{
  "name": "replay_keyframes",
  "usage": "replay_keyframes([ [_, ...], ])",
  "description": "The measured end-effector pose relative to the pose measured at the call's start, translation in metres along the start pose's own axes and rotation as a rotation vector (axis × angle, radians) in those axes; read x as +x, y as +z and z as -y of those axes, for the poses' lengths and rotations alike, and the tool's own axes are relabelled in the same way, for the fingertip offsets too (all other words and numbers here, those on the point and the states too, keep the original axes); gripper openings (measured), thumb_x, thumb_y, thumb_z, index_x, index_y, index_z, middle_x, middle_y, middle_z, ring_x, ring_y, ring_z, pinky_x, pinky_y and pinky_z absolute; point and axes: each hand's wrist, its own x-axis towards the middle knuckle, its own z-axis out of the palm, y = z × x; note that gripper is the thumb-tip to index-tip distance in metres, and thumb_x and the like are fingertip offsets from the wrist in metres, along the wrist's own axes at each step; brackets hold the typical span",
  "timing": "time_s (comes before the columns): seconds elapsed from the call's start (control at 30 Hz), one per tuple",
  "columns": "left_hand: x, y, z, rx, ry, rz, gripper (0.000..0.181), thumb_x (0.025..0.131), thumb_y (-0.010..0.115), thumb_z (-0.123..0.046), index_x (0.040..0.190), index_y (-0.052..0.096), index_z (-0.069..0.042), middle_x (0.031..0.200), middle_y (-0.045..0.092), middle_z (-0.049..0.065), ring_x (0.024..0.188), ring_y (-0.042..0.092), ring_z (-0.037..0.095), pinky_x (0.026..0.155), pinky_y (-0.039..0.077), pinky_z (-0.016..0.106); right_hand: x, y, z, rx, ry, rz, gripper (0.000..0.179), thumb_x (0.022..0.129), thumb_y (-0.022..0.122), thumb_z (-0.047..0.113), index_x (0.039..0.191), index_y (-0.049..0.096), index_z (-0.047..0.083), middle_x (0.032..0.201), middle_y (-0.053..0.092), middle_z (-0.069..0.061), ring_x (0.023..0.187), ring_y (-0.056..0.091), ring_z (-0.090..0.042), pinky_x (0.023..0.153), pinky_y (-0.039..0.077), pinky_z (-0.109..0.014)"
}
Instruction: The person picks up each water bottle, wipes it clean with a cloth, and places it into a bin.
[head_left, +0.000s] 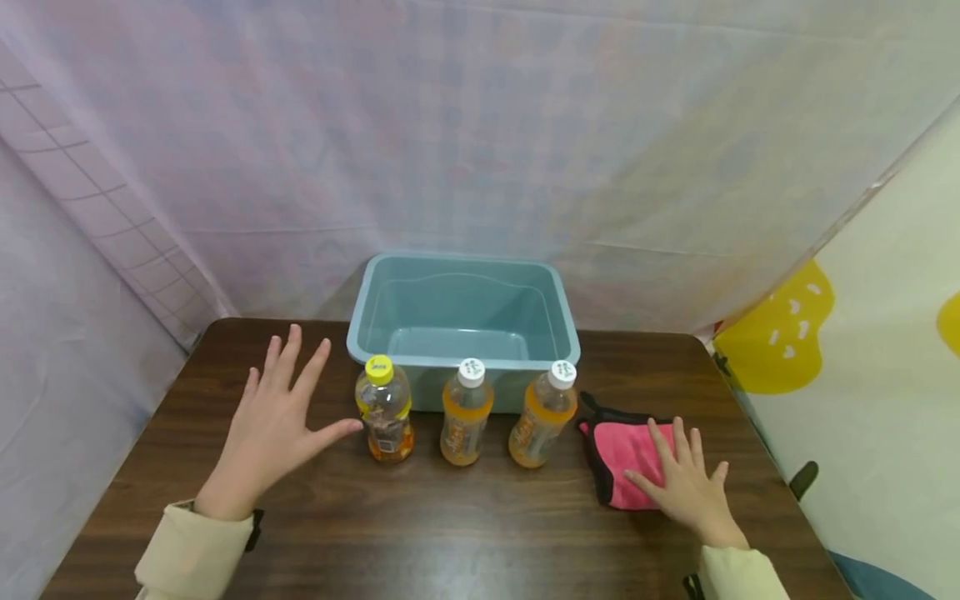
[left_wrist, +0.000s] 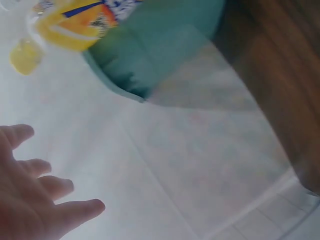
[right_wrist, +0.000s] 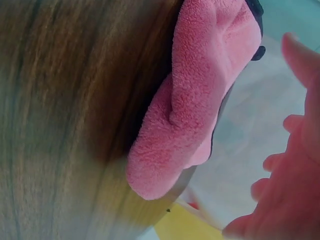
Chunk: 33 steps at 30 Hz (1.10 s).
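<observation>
My left hand (head_left: 273, 425) is spread beside a bottle with a yellow cap (head_left: 386, 412), its thumb tip close to the bottle's left side and nothing in its grasp. In the left wrist view the yellow-labelled bottle (left_wrist: 75, 22) shows beyond the outstretched fingers. Over at the right, my right hand (head_left: 686, 483) hovers with fingers splayed above a folded pink cloth (head_left: 626, 458) with black edging. The right wrist view has a gap between the palm and the fuzzy cloth (right_wrist: 195, 95). Two white-capped bottles of orange drink (head_left: 465, 417) stand between the hands.
A blue-green plastic bin (head_left: 465, 362) stands behind the bottles at the back of the dark wooden table (head_left: 420, 533). Pale patterned sheets (head_left: 480, 150) hang behind and along the sides. A yellow printed shape (head_left: 780, 342) marks the right sheet.
</observation>
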Motion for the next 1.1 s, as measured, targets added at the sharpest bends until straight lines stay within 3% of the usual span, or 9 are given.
replay_keyframes([
  [0.17, 0.015, -0.004, -0.018, -0.010, 0.092, -0.055, 0.098, 0.065, 0.070, -0.058, 0.141, 0.031, -0.009, 0.144, 0.024, 0.023, 0.128, 0.028, 0.043, 0.087, 0.038, 0.058, 0.003, 0.003, -0.001, 0.027, -0.012, 0.001, 0.086, 0.083, 0.051, 0.056, 0.145, 0.013, 0.011, 0.145, 0.000, -0.032, 0.129, -0.003, -0.052, 0.087, 0.001, -0.076],
  [0.3, 0.027, -0.004, -0.032, -0.029, 0.166, -0.100, 0.092, 0.069, 0.063, -0.063, 0.136, 0.039, -0.006, 0.140, 0.033, 0.023, 0.125, 0.033, 0.041, 0.077, 0.047, 0.051, 0.004, 0.003, 0.000, 0.026, -0.021, -0.003, 0.085, 0.082, 0.053, 0.055, 0.143, 0.019, 0.007, 0.144, 0.006, -0.034, 0.128, 0.002, -0.054, 0.090, 0.006, -0.074],
  [0.4, 0.035, -0.005, -0.042, -0.087, 0.185, -0.093, 0.088, 0.074, 0.056, -0.065, 0.136, 0.039, -0.005, 0.138, 0.034, 0.024, 0.127, 0.029, 0.042, 0.086, 0.043, 0.051, 0.006, 0.003, 0.000, 0.023, -0.022, 0.006, 0.084, 0.082, 0.053, 0.056, 0.142, 0.023, 0.005, 0.143, 0.010, -0.034, 0.127, 0.007, -0.055, 0.092, 0.009, -0.072],
  [0.57, 0.049, -0.007, -0.060, -0.166, 0.189, -0.045, 0.084, 0.077, 0.059, -0.059, 0.137, 0.037, -0.005, 0.138, 0.034, 0.023, 0.127, 0.028, 0.042, 0.099, 0.031, 0.052, 0.008, 0.003, -0.002, -0.003, -0.012, 0.017, 0.085, 0.081, 0.052, 0.059, 0.140, 0.028, 0.003, 0.142, 0.015, -0.033, 0.127, 0.012, -0.054, 0.090, 0.010, -0.074],
  [0.63, 0.055, -0.007, -0.067, -0.146, 0.207, -0.040, 0.081, 0.077, 0.059, -0.058, 0.136, 0.039, -0.005, 0.136, 0.037, 0.020, 0.124, 0.032, 0.039, 0.096, 0.036, 0.049, 0.008, 0.003, -0.002, -0.011, -0.006, 0.025, 0.084, 0.080, 0.053, 0.059, 0.139, 0.030, 0.003, 0.142, 0.016, -0.032, 0.126, 0.015, -0.053, 0.088, 0.011, -0.075],
  [0.8, 0.067, -0.007, -0.087, -0.084, 0.255, -0.065, 0.076, 0.076, 0.061, -0.057, 0.132, 0.046, -0.008, 0.133, 0.043, 0.015, 0.117, 0.040, 0.033, 0.070, 0.051, 0.042, 0.010, 0.004, -0.003, 0.013, 0.003, 0.047, 0.083, 0.080, 0.056, 0.055, 0.138, 0.031, 0.003, 0.141, 0.018, -0.033, 0.124, 0.022, -0.053, 0.084, 0.015, -0.076],
  [0.87, 0.072, -0.006, -0.095, -0.074, 0.275, -0.065, 0.074, 0.076, 0.061, -0.056, 0.132, 0.047, -0.009, 0.133, 0.044, 0.014, 0.116, 0.041, 0.033, 0.071, 0.051, 0.042, 0.011, 0.005, -0.004, 0.033, 0.007, 0.054, 0.083, 0.080, 0.058, 0.054, 0.138, 0.031, 0.001, 0.140, 0.018, -0.034, 0.123, 0.023, -0.054, 0.083, 0.016, -0.076],
  [0.97, 0.078, -0.005, -0.105, -0.072, 0.301, -0.051, 0.072, 0.078, 0.060, -0.056, 0.131, 0.047, -0.010, 0.132, 0.044, 0.014, 0.116, 0.042, 0.032, 0.082, 0.046, 0.043, 0.012, 0.006, -0.004, 0.055, 0.008, 0.056, 0.081, 0.080, 0.059, 0.051, 0.137, 0.032, 0.000, 0.140, 0.018, -0.035, 0.122, 0.025, -0.054, 0.082, 0.018, -0.076],
  [1.1, 0.082, -0.003, -0.119, -0.112, 0.299, -0.024, 0.069, 0.079, 0.060, -0.054, 0.130, 0.048, -0.009, 0.132, 0.044, 0.014, 0.116, 0.043, 0.032, 0.086, 0.044, 0.045, 0.012, 0.006, -0.004, 0.074, -0.005, 0.045, 0.079, 0.081, 0.061, 0.047, 0.137, 0.032, -0.002, 0.138, 0.019, -0.038, 0.119, 0.028, -0.057, 0.084, 0.026, -0.071],
])
